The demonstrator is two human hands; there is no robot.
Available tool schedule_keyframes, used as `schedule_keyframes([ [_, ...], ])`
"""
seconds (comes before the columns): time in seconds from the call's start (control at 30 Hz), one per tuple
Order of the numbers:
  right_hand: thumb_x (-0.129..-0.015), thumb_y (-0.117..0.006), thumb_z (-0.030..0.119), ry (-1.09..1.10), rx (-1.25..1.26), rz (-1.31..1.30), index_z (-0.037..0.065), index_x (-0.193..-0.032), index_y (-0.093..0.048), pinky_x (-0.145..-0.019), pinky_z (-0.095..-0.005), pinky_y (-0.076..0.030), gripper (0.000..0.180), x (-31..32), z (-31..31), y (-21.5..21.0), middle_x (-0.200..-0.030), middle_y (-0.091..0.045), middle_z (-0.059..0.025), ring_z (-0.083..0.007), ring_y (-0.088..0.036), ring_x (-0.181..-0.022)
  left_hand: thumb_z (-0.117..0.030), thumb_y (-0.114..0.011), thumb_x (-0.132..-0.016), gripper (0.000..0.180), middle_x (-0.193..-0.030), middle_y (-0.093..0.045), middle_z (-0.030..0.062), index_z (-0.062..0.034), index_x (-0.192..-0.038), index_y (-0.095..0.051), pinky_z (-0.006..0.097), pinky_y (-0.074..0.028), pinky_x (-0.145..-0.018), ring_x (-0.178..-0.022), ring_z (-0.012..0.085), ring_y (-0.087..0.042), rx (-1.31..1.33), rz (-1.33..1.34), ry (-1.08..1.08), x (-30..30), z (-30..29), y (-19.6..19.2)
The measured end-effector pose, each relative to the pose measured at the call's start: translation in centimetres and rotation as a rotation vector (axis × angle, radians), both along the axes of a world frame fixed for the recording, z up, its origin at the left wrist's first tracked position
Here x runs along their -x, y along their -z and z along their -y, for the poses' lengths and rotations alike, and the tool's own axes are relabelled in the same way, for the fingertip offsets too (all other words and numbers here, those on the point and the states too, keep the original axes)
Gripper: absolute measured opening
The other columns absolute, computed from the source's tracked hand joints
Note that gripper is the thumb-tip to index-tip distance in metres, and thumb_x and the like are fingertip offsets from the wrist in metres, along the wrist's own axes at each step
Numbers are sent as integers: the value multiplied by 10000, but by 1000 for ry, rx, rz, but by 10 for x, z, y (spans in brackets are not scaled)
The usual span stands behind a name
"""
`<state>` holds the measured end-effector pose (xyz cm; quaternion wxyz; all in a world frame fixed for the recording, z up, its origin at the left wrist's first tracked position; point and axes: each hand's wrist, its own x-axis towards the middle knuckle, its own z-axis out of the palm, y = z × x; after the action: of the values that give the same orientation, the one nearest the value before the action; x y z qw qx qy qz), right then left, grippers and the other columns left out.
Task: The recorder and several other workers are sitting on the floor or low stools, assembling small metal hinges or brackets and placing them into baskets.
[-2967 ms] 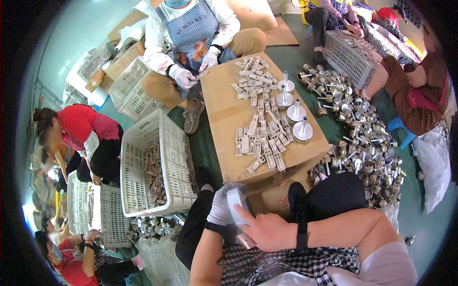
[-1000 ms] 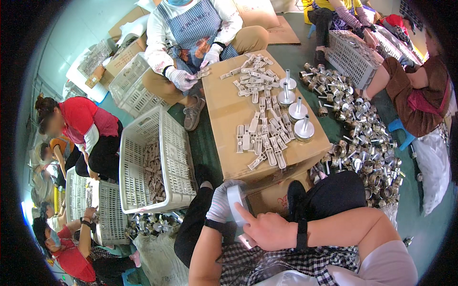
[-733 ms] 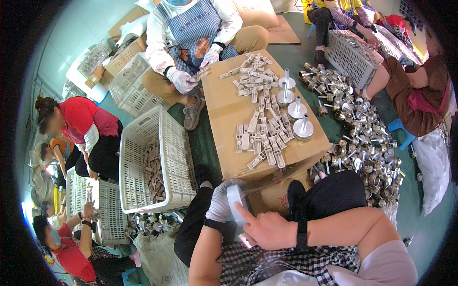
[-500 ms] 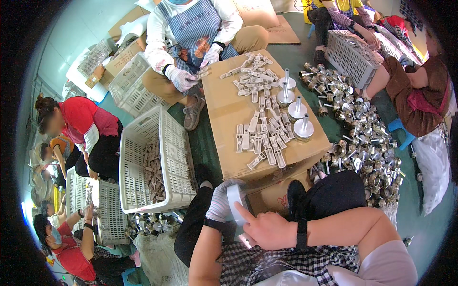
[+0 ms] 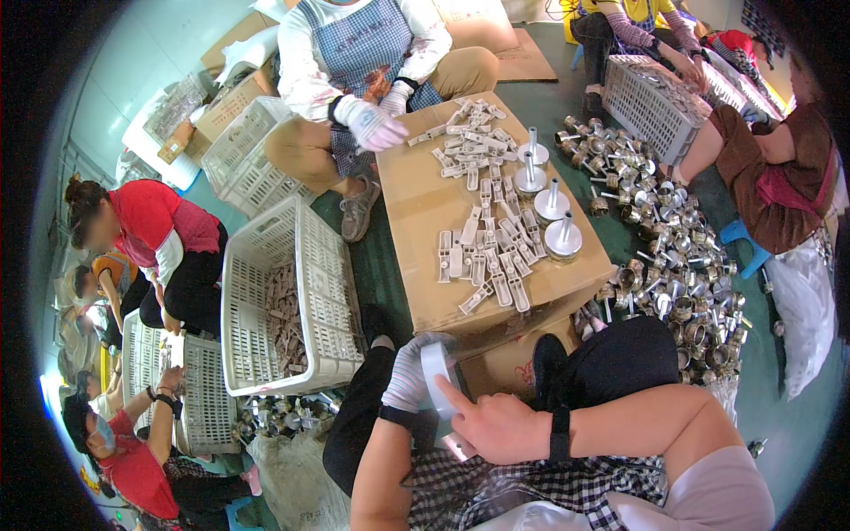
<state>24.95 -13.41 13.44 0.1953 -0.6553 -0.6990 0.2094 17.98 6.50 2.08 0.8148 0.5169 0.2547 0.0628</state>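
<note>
My left hand [image 5: 407,376], in a striped knit glove, is closed around the side of a whitish ring-shaped roll of tape [image 5: 433,365] in front of my lap. My bare right hand [image 5: 503,427] is against the same roll. Its index finger is stretched along the roll's inner edge, while the other fingers are curled in. Below that hand shows a small shiny piece [image 5: 459,446] that I cannot make out. Just beyond my hands stands a cardboard box [image 5: 425,239] bearing many grey plastic clips [image 5: 509,288] and several round metal caps with upright stems [image 5: 563,241].
To the left is a white plastic crate [image 5: 332,354] with brownish-grey parts inside. Metal fittings [image 5: 668,265] are heaped on the floor at right. Across the box sits a co-worker with gloved hands [image 5: 372,126]. Other people work beside crates at both sides.
The co-worker's gloved hand across the box has moved right, over its edge; the grey clip it held no longer shows. The lower-left co-worker's arms shifted. My hands and the roll look unmoved.
</note>
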Motion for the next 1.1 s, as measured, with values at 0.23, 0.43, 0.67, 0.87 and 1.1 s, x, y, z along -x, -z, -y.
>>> schedule_keyframes([
  [0.23,-813,-611,226,3,-22,7,-17,-769,-581,-547,-416,-528,249,1,0,0,-1413,-238,-381,-328,-633,-590,-42,-523,-859,179,-985,-642,127,21,-996,-620,335,-553,-731,-863,229,-619,139,-25,-56,0,-4,8],
  [0.43,-806,-616,220,4,-23,7,-15,-762,-582,-548,-412,-529,242,1,0,2,-1415,-234,-383,-323,-635,-589,-59,-523,-863,183,-965,-641,134,28,-993,-618,351,-544,-737,-848,236,-617,301,-60,-48,-3,-6,3],
  [0.67,-798,-590,178,-5,3,11,-26,-759,-591,-570,-424,-541,207,0,-1,-2,-1406,-238,-391,-338,-646,-602,7,-513,-853,202,-973,-641,126,29,-1023,-619,324,-546,-741,-837,219,-621,108,-33,-12,0,-3,1],
  [0.87,-807,-612,214,-1,11,34,-11,-752,-577,-562,-414,-539,234,1,-1,0,-1422,-219,-380,-334,-645,-612,79,-604,-765,284,-905,-661,72,-17,-1029,-641,269,-549,-673,-756,158,-630,193,-33,-70,-4,0,-6],
  [1.1,-809,-608,213,-1,19,28,-8,-752,-573,-572,-417,-539,231,2,0,0,-1427,-215,-377,-334,-643,-614,88,-643,-737,310,-923,-664,72,-21,-1027,-640,274,-551,-689,-778,162,-635,218,-26,-69,-3,-2,-3],
])
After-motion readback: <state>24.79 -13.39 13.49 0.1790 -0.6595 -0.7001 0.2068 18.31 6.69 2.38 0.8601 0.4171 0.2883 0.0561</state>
